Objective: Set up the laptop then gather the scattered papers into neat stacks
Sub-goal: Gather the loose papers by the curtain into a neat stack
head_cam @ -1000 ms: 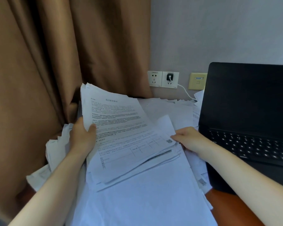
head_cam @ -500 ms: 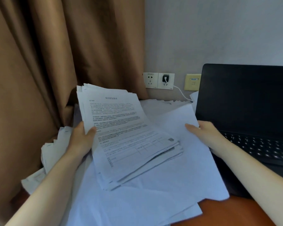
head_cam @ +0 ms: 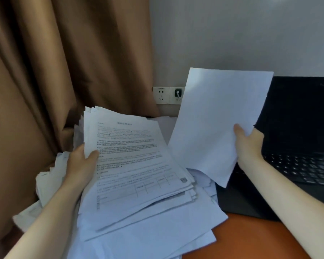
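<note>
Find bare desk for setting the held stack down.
Only one bare patch: orange desk near the front edge, bordered by loose papers on the left and the laptop behind. Crowded everywhere else: papers cover the surface from laptop to curtain.

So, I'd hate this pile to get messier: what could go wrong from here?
The left hand grips the stack by one edge; its fanned sheets could slide apart. The right hand holds the blank sheet by one side, so it may droop or crease against the laptop.
</note>
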The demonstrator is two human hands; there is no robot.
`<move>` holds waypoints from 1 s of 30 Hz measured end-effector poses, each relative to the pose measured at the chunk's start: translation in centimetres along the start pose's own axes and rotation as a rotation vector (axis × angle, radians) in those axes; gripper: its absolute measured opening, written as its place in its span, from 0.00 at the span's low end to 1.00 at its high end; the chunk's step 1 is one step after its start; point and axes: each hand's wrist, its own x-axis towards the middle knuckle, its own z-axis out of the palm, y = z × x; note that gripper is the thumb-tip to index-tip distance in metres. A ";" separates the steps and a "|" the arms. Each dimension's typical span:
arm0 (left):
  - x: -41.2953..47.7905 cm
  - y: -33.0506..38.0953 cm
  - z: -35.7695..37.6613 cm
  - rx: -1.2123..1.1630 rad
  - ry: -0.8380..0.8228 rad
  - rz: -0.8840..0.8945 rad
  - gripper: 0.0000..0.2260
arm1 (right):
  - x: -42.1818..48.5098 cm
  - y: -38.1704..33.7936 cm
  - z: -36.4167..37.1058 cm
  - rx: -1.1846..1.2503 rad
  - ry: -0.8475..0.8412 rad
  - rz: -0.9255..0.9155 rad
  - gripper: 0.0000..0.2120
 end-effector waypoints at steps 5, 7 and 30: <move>0.0 0.3 0.0 0.052 -0.030 0.008 0.13 | 0.4 -0.9 0.0 0.114 0.165 -0.079 0.10; -0.3 0.6 0.1 0.041 -0.041 0.034 0.13 | 0.5 -1.2 0.1 0.168 0.189 -0.069 0.12; -0.3 0.2 0.3 0.172 -0.202 -0.024 0.11 | -8.6 2.0 6.8 -0.966 -0.903 -0.325 0.19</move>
